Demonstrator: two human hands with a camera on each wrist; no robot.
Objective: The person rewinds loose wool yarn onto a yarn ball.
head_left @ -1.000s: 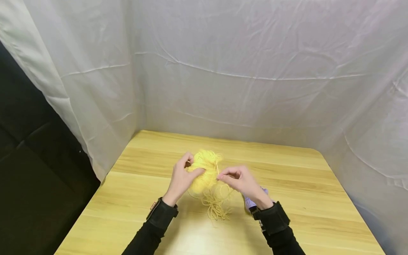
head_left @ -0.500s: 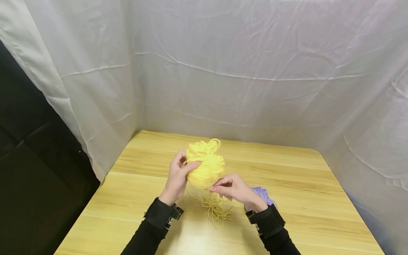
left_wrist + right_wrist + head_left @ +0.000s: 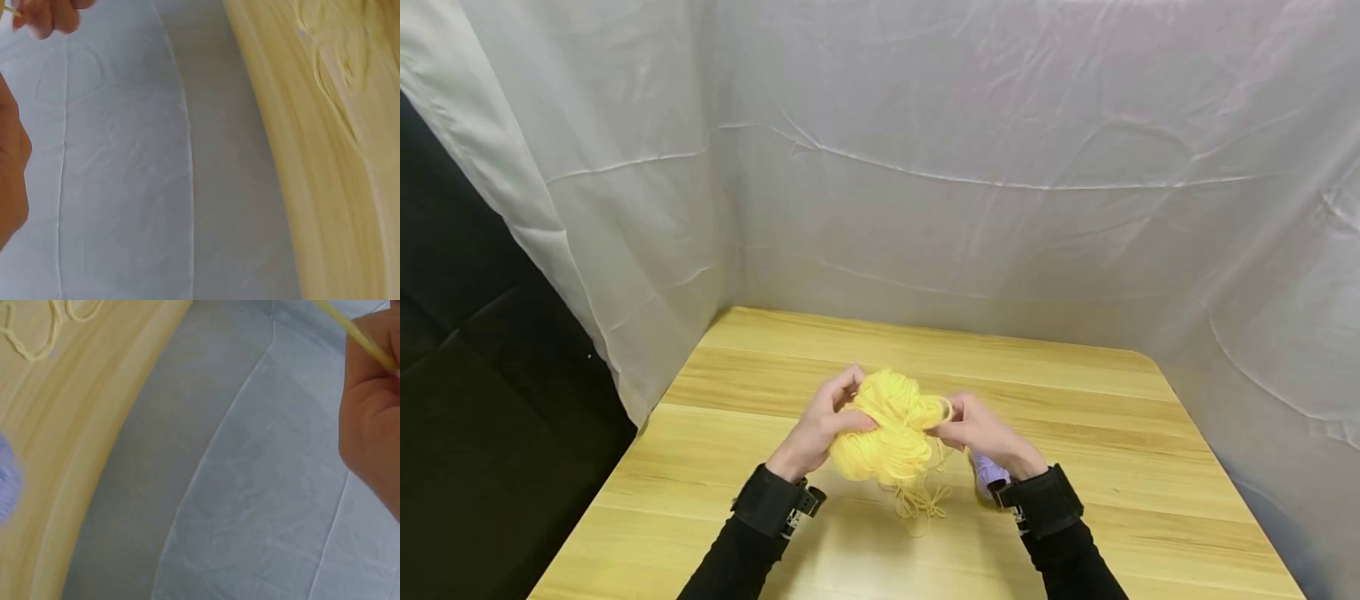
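- Yarn, a loose yellow skein (image 3: 887,433), is being held just above the wooden table (image 3: 1120,467), near its middle, between the person's two hands.
- Left hand (image 3: 820,429) is gripping the skein from its nine o'clock side, thumb lying across the front and fingers curling up around the top edge.
- Right hand (image 3: 977,429) is pinching the skein at its three o'clock side, fingertips closing on a small loop of strand that is sticking up there.
- Loose yellow strands (image 3: 917,500) are hanging from the skein at six o'clock and lying tangled on the table beneath it.
- Lilac yarn (image 3: 988,471), a smaller bundle, is lying on the table at about four o'clock from the yellow one, partly hidden behind the right wrist.
- Both wrists are wearing black straps over black sleeves.
- White cloth (image 3: 962,167) is hanging behind the table from nine through three o'clock.
- Seen from the right wrist, a single yellow strand (image 3: 356,331) is running taut across the fingers.
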